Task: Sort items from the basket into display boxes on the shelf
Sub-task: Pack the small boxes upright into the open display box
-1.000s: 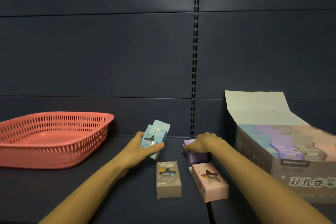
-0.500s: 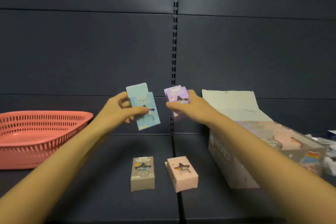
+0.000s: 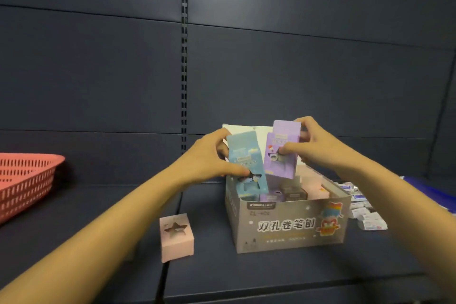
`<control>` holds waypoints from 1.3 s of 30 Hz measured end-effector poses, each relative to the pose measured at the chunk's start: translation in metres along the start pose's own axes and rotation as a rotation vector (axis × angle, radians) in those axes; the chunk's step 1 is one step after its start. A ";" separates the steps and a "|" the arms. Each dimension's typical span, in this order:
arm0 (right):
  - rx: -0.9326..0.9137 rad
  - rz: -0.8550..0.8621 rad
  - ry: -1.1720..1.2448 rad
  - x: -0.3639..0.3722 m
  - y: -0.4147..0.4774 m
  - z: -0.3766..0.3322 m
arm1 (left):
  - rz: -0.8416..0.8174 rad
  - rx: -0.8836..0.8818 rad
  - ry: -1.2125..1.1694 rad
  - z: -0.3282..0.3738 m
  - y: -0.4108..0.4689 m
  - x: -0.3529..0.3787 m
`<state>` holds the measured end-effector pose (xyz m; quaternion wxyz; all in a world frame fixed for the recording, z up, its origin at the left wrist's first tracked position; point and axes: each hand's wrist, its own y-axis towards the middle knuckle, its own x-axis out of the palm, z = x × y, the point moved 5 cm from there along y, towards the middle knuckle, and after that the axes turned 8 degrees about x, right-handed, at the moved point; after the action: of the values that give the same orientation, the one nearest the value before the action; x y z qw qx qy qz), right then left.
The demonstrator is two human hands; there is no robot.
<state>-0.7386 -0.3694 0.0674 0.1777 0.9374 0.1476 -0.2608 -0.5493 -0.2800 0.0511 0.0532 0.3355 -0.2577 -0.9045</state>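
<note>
My left hand (image 3: 204, 158) grips a light blue packet (image 3: 246, 163), held upright over the left end of the grey display box (image 3: 291, 224). My right hand (image 3: 313, 143) pinches a purple packet (image 3: 282, 149) just to the right of the blue one, above the box's back half. Inside the box stand several packets in purple, grey and pink. A pink packet (image 3: 175, 239) with a star window lies on the shelf left of the box. My left forearm hides the spot where the grey packet lay.
A coral plastic basket (image 3: 24, 180) sits at the far left of the shelf. Small white packets (image 3: 365, 215) lie scattered right of the display box, with a blue item (image 3: 429, 192) beyond them. The box's white lid flap (image 3: 246, 131) stands up behind the hands.
Both hands lifted their packets off the shelf and carried them right, over the display box. The view swung right, so the basket now sits at the left edge.
</note>
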 end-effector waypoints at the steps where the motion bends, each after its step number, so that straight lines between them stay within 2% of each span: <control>1: -0.007 -0.028 -0.020 -0.005 -0.001 0.004 | -0.021 -0.004 0.030 0.001 0.003 0.005; 7: -0.042 -0.110 -0.054 -0.023 -0.003 0.023 | -0.148 -0.018 0.043 0.005 0.018 0.024; 11: -0.074 -0.107 -0.067 -0.027 0.001 0.031 | -0.144 -0.052 0.186 -0.001 0.020 0.031; 14: -0.096 -0.153 -0.079 -0.027 0.003 0.032 | -0.147 -0.081 0.209 -0.004 0.018 0.030; 19: -0.131 -0.259 -0.128 -0.021 0.003 0.030 | -0.324 -0.108 0.250 0.002 0.016 0.029; 24: -0.148 -0.286 -0.154 -0.020 0.005 0.029 | -0.451 -0.108 0.531 -0.002 0.017 0.041; 30: -0.192 -0.329 -0.265 -0.017 0.004 0.029 | -0.490 -0.142 0.657 -0.009 0.022 0.051; 34: -0.190 -0.439 -0.410 0.002 0.002 0.030 | -0.427 -0.167 0.759 -0.009 0.027 0.048; 39: -0.186 -0.491 -0.566 0.027 0.005 0.038 | -0.383 -0.152 0.750 -0.010 0.022 0.046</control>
<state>-0.7307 -0.3845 0.0236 0.2278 0.7451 0.3357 -0.5294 -0.5799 -0.3160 0.0291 -0.0010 0.6782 -0.0862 -0.7298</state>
